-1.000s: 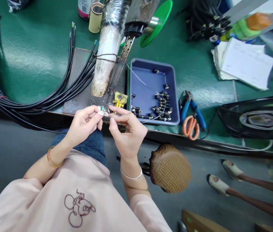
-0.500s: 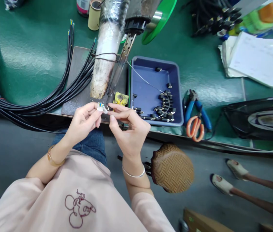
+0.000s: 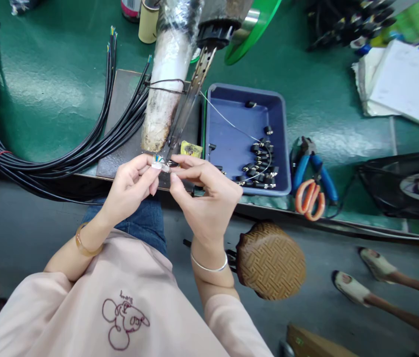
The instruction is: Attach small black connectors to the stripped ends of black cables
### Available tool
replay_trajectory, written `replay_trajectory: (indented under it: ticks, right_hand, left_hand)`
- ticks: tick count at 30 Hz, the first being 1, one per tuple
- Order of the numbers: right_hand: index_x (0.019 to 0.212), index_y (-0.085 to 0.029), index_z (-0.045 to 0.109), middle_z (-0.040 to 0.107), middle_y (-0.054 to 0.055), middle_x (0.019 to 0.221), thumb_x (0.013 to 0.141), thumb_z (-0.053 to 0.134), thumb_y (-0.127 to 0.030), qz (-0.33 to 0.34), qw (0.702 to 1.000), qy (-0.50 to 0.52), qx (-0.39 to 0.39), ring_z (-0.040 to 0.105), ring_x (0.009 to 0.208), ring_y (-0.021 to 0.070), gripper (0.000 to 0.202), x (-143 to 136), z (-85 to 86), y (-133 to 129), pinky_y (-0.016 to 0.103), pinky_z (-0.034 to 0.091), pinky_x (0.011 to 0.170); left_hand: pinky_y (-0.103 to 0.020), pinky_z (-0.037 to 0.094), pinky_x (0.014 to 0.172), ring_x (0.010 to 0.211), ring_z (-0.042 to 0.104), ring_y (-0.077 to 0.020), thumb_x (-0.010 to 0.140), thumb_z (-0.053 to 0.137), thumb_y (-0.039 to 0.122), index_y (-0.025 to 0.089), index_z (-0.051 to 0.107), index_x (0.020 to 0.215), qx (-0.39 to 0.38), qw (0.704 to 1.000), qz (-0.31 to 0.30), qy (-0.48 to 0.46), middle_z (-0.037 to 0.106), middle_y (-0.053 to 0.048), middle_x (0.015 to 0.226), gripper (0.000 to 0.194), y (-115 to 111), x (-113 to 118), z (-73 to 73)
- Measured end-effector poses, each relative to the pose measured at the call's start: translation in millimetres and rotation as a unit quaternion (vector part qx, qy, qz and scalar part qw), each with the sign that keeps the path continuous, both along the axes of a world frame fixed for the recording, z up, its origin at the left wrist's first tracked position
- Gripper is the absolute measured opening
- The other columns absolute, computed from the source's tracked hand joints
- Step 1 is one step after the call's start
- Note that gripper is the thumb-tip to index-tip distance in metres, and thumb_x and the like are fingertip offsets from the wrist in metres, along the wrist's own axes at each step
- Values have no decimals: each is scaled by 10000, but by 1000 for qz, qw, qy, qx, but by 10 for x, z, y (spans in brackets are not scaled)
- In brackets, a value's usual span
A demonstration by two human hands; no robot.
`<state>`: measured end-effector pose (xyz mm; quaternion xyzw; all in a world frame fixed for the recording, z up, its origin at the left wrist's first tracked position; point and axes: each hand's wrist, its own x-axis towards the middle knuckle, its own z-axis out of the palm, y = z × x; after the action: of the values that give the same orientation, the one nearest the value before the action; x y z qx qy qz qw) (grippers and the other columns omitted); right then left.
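Observation:
The fingertips of my left hand (image 3: 131, 186) are closed on a cable end with coloured wires (image 3: 158, 159) fanned out above a white piece. My right hand (image 3: 209, 198) pinches a small metal part (image 3: 170, 164), apparently a connector, right beside those wires; its detail is too small to make out. Just above both fingertips ends the soldering iron (image 3: 190, 96), which slants down from a black collar. A pale tapered hose (image 3: 163, 101) wrapped in plastic hangs left of the iron. Behind my right fingers lies a yellow sponge (image 3: 190, 149).
A blue tray (image 3: 232, 99) with several black connectors (image 3: 261, 158) stands at right, thin solder wire crossing it. Farther right are blue-handled cutters (image 3: 315, 166), orange-handled scissors (image 3: 309, 199) and papers (image 3: 410, 84). Black cables (image 3: 46, 163) lie left. A stool (image 3: 272, 260) and another person's feet (image 3: 354, 287) are below.
The view has shifted slightly, so the bench things sit a little farther right. Both hands keep their pinch under the iron, with the wires and metal part close together.

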<state>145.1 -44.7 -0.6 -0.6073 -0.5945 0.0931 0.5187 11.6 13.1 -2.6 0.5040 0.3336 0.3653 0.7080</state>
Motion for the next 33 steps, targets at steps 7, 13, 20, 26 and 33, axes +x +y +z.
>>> replay_trajectory:
  ticks: [7, 13, 20, 26, 33]
  right_hand:
    - [761, -225, 669, 798, 25, 979, 845, 654, -117, 1, 1000, -3, 0, 780, 917, 194, 137, -2, 17, -1, 313, 663, 788]
    - [746, -221, 617, 792, 40, 1039, 852, 630, -125, 8, 1000, 16, -15, 786, 869, 185, 143, -5, 23, -50, 308, 666, 791]
    - [783, -228, 626, 795, 27, 1026, 868, 629, -128, 17, 1000, -6, -24, 784, 869, 181, 132, 7, 3, -111, 315, 670, 789]
    - [837, -238, 658, 800, 14, 971, 893, 642, -149, -13, 999, -46, 9, 784, 880, 182, 106, -23, -7, -162, 300, 671, 752]
    - [827, -230, 658, 796, 5, 923, 875, 667, -156, -14, 999, 33, 2, 782, 801, 160, 89, -18, -65, -184, 255, 661, 665]
  left_hand:
    - [-189, 213, 371, 381, 330, -36, 877, 679, 521, 174, 550, 787, 1, 1000, 2, 7, 502, 57, 511, 381, -1, -10, -3]
    - [-188, 195, 363, 378, 310, -33, 843, 710, 545, 176, 534, 764, -19, 1000, -8, -7, 490, 60, 498, 417, -4, -13, 22]
    - [-185, 175, 356, 371, 303, -31, 842, 708, 542, 173, 543, 789, -54, 998, -32, 5, 502, 59, 503, 408, -38, -67, -9]
    - [-191, 209, 360, 368, 317, -34, 819, 736, 538, 167, 573, 802, -44, 998, -43, -3, 509, 59, 505, 406, -70, -82, 16]
    - [-169, 370, 434, 455, 454, -45, 757, 820, 368, 143, 645, 786, -9, 999, 39, 1, 617, 21, 590, 286, -178, -102, -4]
